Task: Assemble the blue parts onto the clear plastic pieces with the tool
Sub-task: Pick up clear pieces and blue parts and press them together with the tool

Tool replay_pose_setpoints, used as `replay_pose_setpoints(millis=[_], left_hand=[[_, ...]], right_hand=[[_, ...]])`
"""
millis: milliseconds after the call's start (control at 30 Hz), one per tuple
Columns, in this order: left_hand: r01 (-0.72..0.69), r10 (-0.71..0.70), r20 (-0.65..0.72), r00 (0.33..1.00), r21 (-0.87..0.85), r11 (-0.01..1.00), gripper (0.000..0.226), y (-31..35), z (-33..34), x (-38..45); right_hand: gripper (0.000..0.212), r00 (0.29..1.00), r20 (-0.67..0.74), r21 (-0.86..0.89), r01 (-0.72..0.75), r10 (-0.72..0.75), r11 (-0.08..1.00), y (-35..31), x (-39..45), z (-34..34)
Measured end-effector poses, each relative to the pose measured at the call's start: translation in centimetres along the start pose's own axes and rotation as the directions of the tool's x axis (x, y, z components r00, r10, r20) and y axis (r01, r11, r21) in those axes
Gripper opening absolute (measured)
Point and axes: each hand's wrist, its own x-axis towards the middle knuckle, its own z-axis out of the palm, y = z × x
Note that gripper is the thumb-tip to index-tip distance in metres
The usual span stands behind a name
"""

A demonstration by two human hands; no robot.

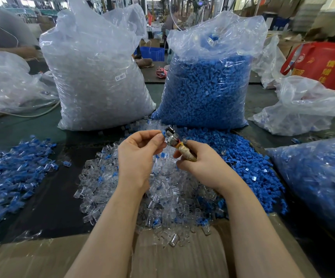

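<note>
My right hand (200, 159) grips the tape-wrapped handle of a small metal tool (172, 137), whose round head points up and left. My left hand (140, 149) pinches a small blue part (163, 134) against the tool's head. Both hands hover over a heap of clear plastic pieces (166, 197) in front of me. Loose blue parts (243, 155) are piled to the right of that heap. A spread of joined blue-and-clear pieces (14, 173) lies on the left of the table.
Two tall plastic sacks stand behind the hands: clear pieces (94, 77) on the left, blue parts (208, 83) on the right. More bags lie at the far left (8, 83), right (303, 109) and near right (319, 177). Cardboard (42, 257) covers the near table edge.
</note>
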Motion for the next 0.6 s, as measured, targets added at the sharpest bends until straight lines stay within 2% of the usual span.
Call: replay_pose_setpoints(millis=[333, 600], left_hand=[[-0.017, 0.017, 0.027, 0.999, -0.009, 1.0, 0.011, -0.08, -0.21, 0.15], [0.04, -0.04, 0.04, 0.998, -0.015, 0.999, 0.009, 0.24, -0.44, 0.28]], right_hand=[[0.019, 0.999, -0.054, -0.102, 0.001, -0.006, 0.995, -0.07, -0.03, 0.28], [0.013, 0.996, -0.082, -0.149, 0.024, -0.036, 0.989, -0.17, 0.09, 0.63]])
